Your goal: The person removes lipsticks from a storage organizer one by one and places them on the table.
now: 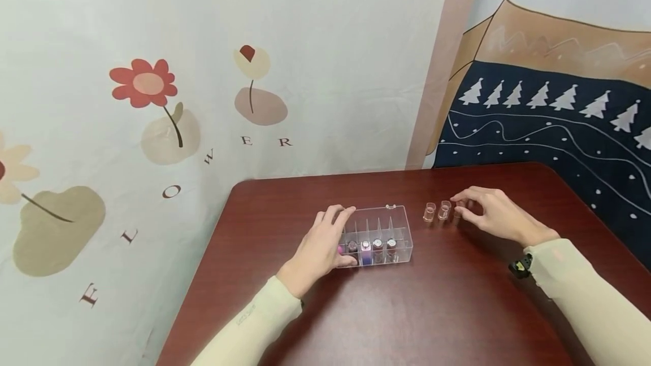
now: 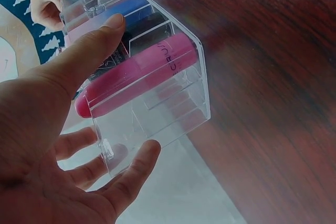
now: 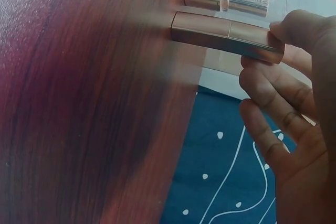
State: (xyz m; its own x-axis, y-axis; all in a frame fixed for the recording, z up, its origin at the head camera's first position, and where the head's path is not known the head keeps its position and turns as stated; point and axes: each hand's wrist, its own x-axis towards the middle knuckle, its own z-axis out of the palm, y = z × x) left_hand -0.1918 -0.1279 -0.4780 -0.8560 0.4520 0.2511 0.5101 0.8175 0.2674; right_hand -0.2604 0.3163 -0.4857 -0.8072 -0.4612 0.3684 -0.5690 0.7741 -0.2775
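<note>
My left hand (image 1: 316,242) grips the left end of a clear divided lipstick organizer (image 1: 404,236), thumb at the front and fingers behind. Inside its front row stand several tubes, among them a pink lipstick (image 2: 139,74), a blue-and-lilac tube (image 1: 366,254) and a dark tube (image 1: 352,248). To the right, my right hand (image 1: 490,212) pinches the top of a copper-coloured lipstick (image 3: 226,35) between thumb and forefinger. The lipstick is upright, its base at or close to the tabletop. Two clear-capped lipsticks, one (image 1: 429,212) and another (image 1: 445,210), stand in line just left of it.
Everything stands on a dark red wooden table (image 1: 407,309). Behind the table hangs a pale cloth with printed flowers (image 1: 330,72). A navy cloth with white trees (image 1: 539,123) hangs at the right, close beyond the table's edge.
</note>
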